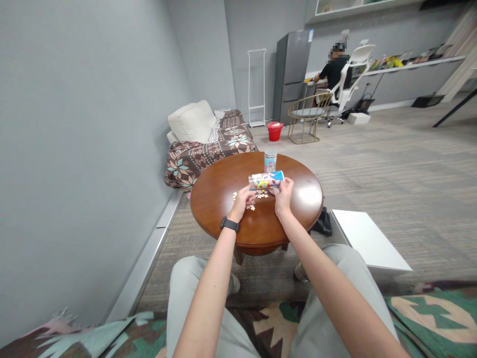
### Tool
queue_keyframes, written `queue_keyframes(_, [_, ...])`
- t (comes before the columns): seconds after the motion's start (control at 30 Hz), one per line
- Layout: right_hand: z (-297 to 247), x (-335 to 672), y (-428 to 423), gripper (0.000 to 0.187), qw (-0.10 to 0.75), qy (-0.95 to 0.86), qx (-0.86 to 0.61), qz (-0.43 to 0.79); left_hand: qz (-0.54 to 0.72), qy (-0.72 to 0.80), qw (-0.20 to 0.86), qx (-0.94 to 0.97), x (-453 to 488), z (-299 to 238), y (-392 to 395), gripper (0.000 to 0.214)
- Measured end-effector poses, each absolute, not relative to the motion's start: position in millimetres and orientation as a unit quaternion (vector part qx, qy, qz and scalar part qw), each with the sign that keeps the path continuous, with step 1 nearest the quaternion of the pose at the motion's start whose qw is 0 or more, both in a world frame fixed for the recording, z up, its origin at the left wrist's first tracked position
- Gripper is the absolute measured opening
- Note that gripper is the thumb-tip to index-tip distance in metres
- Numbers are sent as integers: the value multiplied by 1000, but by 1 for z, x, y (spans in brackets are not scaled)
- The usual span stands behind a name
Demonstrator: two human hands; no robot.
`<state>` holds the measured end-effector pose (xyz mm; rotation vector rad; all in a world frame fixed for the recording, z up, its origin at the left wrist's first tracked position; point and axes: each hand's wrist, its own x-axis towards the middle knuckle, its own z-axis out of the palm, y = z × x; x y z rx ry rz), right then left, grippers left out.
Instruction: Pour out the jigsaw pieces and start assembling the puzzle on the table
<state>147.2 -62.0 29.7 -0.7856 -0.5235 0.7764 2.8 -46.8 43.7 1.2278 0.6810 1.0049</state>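
- Canister (266,179), printed in white, yellow and blue, lies on its side between the person's two hands, over the far middle of the round brown counter (212,184).
- Long axis runs left to right across the view, close to level; the right end sits slightly higher in view than the left.
- Silvery rim band at the left end points toward the left side of the counter; the blue-printed end points right.
- Right hand (283,195) grasps the blue end, thumb and fingers about it.
- Left hand (244,200) has its fingers curled at the silvery end, fingertips close under it; cannot tell whether they grip or only touch. Dark watch (229,224) on that wrist.
- Puzzle pieces (262,195), pale, lie loose on the counter below the canister in view and around the left hand; some hidden by the fingers.
- Second tin (270,160), pale blue and pink with a silvery top, stands upright just behind the canister, its axis vertical, crosswise to the held one; its base is hidden.
- Farther off, a seated person (333,72) in a black top, near the grey fridge (294,62).
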Motion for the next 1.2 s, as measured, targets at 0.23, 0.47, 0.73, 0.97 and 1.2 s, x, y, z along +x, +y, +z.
queue_keyframes(0.23, [33, 143, -66, 28, 813, -298, -345, 361, 421, 233, 763, 432, -1, 58, -53, 27])
queue_keyframes(0.47, [34, 144, -67, 30, 827, -277, -335, 357, 425, 266, 767, 400, -2, 57, -49, 12])
queue_keyframes(0.73, [37, 144, -70, 29, 822, -283, -345, 353, 455, 340, 677, 468, 2, 43, -45, 30])
queue_keyframes(0.97, [37, 142, -70, 36, 817, -299, -360, 338, 470, 380, 614, 508, 3, 41, -43, 37])
queue_keyframes(1.2, [34, 140, -65, 42, 803, -313, -419, 286, 516, 416, 534, 525, 5, 45, -46, 29])
